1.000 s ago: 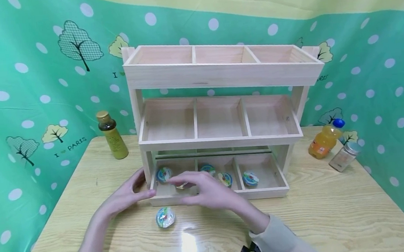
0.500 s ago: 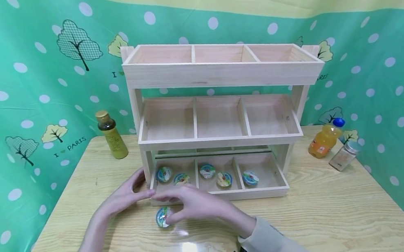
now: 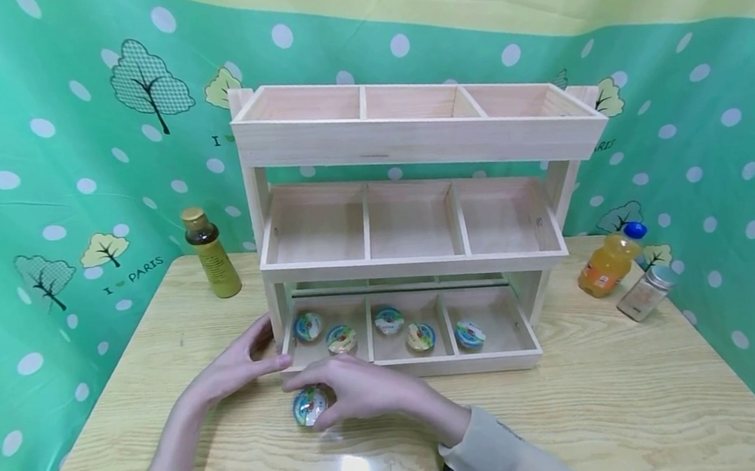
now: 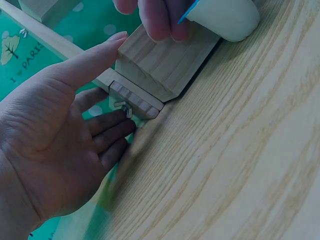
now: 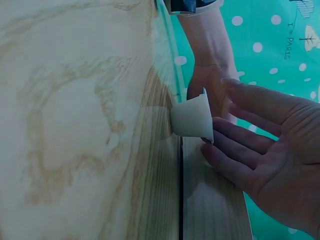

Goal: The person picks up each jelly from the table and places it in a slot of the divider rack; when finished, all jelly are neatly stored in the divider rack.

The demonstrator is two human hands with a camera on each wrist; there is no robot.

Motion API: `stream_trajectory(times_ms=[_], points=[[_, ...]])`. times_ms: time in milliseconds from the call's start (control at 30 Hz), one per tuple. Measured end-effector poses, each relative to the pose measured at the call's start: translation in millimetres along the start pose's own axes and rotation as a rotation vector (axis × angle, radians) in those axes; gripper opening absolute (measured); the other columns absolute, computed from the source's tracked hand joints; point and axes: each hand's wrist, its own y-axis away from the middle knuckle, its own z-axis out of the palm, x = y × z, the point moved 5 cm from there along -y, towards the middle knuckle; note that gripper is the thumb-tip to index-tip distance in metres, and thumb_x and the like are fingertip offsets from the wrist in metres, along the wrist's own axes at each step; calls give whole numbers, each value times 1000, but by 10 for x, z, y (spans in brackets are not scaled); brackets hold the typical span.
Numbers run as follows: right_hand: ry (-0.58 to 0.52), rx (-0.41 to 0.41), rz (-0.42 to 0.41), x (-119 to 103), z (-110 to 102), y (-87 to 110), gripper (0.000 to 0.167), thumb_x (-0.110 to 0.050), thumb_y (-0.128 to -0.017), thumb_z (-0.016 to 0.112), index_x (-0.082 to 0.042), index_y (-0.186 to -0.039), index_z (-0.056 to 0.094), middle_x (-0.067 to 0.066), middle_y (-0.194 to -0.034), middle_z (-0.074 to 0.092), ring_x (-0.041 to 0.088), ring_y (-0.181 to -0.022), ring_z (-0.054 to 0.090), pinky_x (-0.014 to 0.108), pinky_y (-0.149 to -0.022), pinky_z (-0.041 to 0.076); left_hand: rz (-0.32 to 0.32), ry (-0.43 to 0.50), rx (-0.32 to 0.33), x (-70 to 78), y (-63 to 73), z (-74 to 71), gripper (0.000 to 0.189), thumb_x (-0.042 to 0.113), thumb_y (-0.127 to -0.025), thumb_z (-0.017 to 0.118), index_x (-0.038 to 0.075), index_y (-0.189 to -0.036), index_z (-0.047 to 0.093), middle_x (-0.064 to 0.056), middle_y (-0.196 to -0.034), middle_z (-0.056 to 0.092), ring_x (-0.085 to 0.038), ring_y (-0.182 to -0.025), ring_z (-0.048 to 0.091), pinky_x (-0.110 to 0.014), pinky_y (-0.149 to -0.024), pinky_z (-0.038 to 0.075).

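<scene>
A small pudding cup (image 3: 309, 407) with a printed foil lid stands upright on the table in front of the rack. My right hand (image 3: 359, 385) is over it, thumb and fingers spread to either side of the lid. In the right wrist view, fingertips sit right at the rim of the white cup (image 5: 192, 117), and the thumb stays apart from it. My left hand (image 3: 235, 367) rests at the lower left corner of the wooden rack (image 3: 415, 266). Its thumb touches the bottom tray's edge in the left wrist view, with fingers spread beside the rack's leg (image 4: 135, 97).
Several similar cups lie in the bottom tray (image 3: 494, 362), two left, two middle and one right (image 3: 469, 334). A dark bottle with a gold cap (image 3: 212, 257) stands back left. An orange drink bottle (image 3: 608, 265) and a lidded jar (image 3: 646, 293) stand at the right.
My right hand has moved from above the bottom tray's left compartment toward me and down to the cup on the table. A cup in that compartment is now uncovered. My left hand stays put.
</scene>
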Motion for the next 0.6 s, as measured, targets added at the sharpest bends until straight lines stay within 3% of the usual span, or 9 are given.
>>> stream_trajectory(times_ms=[600], points=[[58, -6, -2, 38, 54, -16, 57, -22, -87, 83, -15, -140, 64, -3, -145, 64, 9, -140, 55, 22, -118, 43, -29, 9, -4, -1, 6, 9, 93, 33, -96, 71, 17, -166, 13, -20, -172, 17, -48, -158, 15, -72, -124, 18]])
